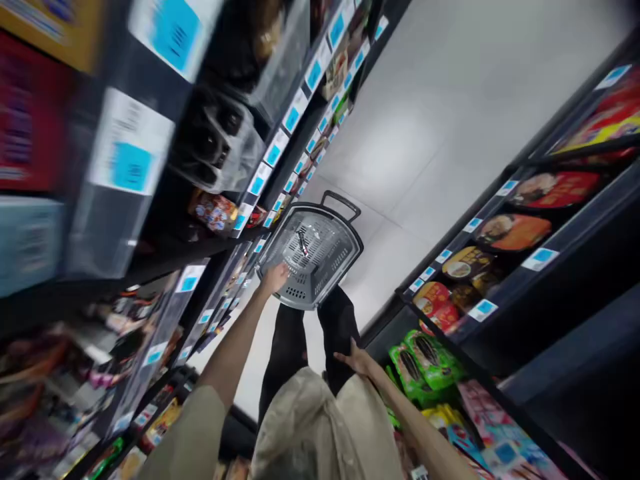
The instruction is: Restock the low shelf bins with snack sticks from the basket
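Observation:
A grey plastic shopping basket [327, 257] with slotted walls is in front of my legs, its rim tilted. A black handle [343, 205] sticks out past its far side. In the basket lies a small, narrow dark item [303, 243], too small to name. My left hand [275, 277] is at the basket's near left side with its fingers curled closed; the exact grip is hard to make out. Beside my right thigh hangs my right hand [354, 359], fingers apart, holding nothing.
Shelves with blue-and-white price tags [260, 179] line the left side closely. On the right, a low shelf carries round-lidded food packs [513, 230] and green packets [425, 360]. Pale floor tiles [410, 153] run ahead between them.

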A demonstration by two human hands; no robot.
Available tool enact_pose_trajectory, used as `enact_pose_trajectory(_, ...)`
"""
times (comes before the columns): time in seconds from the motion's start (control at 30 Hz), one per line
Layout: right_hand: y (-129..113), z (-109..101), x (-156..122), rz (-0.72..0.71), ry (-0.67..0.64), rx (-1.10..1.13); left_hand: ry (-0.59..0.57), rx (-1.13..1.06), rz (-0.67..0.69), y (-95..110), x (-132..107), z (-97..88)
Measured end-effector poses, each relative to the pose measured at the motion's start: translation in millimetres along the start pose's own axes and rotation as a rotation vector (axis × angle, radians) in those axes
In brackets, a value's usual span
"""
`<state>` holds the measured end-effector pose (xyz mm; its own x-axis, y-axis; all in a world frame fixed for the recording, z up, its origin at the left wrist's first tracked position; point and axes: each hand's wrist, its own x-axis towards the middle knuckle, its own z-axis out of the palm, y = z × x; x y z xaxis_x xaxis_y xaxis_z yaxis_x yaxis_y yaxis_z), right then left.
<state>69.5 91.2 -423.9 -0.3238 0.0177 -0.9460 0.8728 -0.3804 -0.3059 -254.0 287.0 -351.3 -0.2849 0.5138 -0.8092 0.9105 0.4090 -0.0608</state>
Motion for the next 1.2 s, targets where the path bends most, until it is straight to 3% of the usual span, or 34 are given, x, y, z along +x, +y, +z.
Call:
enact_pose_trajectory(0.1,-28,1,32,0.089,0.152,-0.098,-0.012,0.065,0.006,8,77,19.8)
enact_pose_trajectory(0.2,-35,-15,65,0.066,0.322,-0.056,-0.062,0.123,-0.003,9,149,66.7)
enact_pose_trajectory(0.33,-6,-38,96,-0.074,0.444,0.093,-0.142,0.169,0.021,4,224,143.5)
enact_pose_trajectory(0.47,29,-38,103,-0.193,0.581,0.218,-0.187,0.209,0.039,-2,286,208.3)
enact_pose_trajectory(0.57,42,-35,99,-0.214,0.641,0.265,-0.161,0.233,0.045,-7,327,241.6)
enact_pose_trajectory(0.67,47,-35,95,-0.224,0.667,0.259,-0.092,0.225,0.025,-13,356,262.2)
enact_pose_trajectory(0.8,51,-31,93,-0.235,0.701,0.22,-0.072,0.19,-0.004,-24,368,271.1)
enact_pose_trajectory(0.97,50,-9,100,-0.221,0.72,0.259,-0.068,0.166,-0.028,-42,349,256.8)
enact_pose_trajectory(1.07,45,7,106,-0.204,0.688,0.292,-0.031,0.121,-0.025,-55,316,239.7)
enact_pose_trajectory(1.2,32,22,113,-0.167,0.578,0.234,0.036,0.017,0.003,-66,241,209.2)
